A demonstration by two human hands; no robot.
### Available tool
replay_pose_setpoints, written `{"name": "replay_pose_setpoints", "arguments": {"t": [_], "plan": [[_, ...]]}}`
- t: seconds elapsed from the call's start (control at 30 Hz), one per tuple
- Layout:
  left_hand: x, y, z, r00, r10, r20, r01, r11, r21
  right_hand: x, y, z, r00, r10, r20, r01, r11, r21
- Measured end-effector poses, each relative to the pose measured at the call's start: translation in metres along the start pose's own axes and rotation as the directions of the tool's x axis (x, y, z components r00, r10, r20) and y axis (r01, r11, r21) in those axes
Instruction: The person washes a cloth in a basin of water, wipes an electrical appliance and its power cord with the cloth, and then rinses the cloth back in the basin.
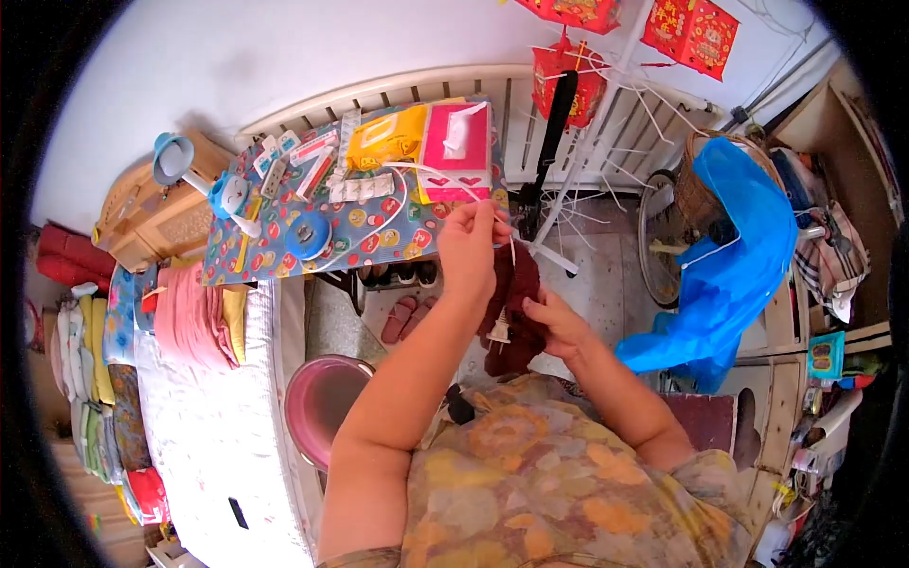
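My left hand (469,248) is closed in a pinch on a thin white cord (388,220) at the front edge of the table. From the table, the cord curves past the tissue box to my fingers. A white plug (500,331) hangs below, against a dark red cloth (516,284). Lower and to the right, my right hand (561,324) is closed on the side of this cloth, thumb on top. Its other fingers are partly hidden. On the table a round blue device (308,235) lies near the cord's far end.
The patterned table (369,248) carries a pink tissue box (457,151), yellow wipes (386,137), pill packs and a blue lamp (227,194). A pink bucket (327,402) stands left, beside the bed (208,426). On the right, blue plastic (724,284) covers part of a bicycle.
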State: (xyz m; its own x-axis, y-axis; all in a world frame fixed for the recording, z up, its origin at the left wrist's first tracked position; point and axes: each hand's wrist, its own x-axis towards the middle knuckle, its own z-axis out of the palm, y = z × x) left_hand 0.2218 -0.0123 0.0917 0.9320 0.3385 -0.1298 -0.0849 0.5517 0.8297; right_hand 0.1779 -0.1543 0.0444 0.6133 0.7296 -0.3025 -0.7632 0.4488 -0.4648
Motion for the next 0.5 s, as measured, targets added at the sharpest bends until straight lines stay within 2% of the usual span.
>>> {"name": "replay_pose_setpoints", "arguments": {"t": [0.07,0.1,0.17,0.3,0.33,0.37,0.4,0.47,0.5], "plan": [[-0.003,-0.002,0.002,0.999,0.043,0.034,-0.044,0.999,0.025,0.001,-0.002,0.016,0.996,-0.079,-0.039,0.068,0.971,-0.23],[-0.002,-0.002,0.002,0.999,0.042,0.035,-0.043,0.999,0.024,0.002,-0.003,0.02,0.996,-0.08,-0.04,0.069,0.971,-0.23],[0.001,-0.001,-0.003,0.997,-0.032,0.071,0.026,0.996,0.086,0.003,-0.004,0.025,0.969,-0.174,-0.174,0.104,0.93,-0.351],[-0.01,0.021,-0.015,0.985,-0.127,0.119,0.111,0.985,0.134,0.003,-0.008,0.021,0.954,-0.218,-0.204,0.139,0.93,-0.34],[-0.022,0.03,-0.023,0.993,-0.004,0.118,-0.039,0.933,0.359,0.003,-0.01,0.019,0.946,-0.252,-0.205,0.18,0.932,-0.315],[-0.033,0.035,-0.031,0.982,0.121,0.143,-0.181,0.81,0.558,0.003,-0.012,0.018,0.937,-0.282,-0.204,0.217,0.931,-0.293],[-0.04,0.034,-0.042,0.982,0.12,0.147,-0.183,0.807,0.561,0.005,-0.013,0.017,0.937,-0.285,-0.203,0.221,0.931,-0.289],[-0.053,0.027,-0.064,0.973,-0.048,0.226,-0.149,0.62,0.77,0.008,-0.012,0.016,0.924,-0.326,-0.198,0.262,0.92,-0.291],[-0.063,0.029,-0.063,0.975,-0.045,0.22,-0.146,0.617,0.773,0.009,-0.011,0.018,0.927,-0.32,-0.194,0.258,0.922,-0.289]]}}
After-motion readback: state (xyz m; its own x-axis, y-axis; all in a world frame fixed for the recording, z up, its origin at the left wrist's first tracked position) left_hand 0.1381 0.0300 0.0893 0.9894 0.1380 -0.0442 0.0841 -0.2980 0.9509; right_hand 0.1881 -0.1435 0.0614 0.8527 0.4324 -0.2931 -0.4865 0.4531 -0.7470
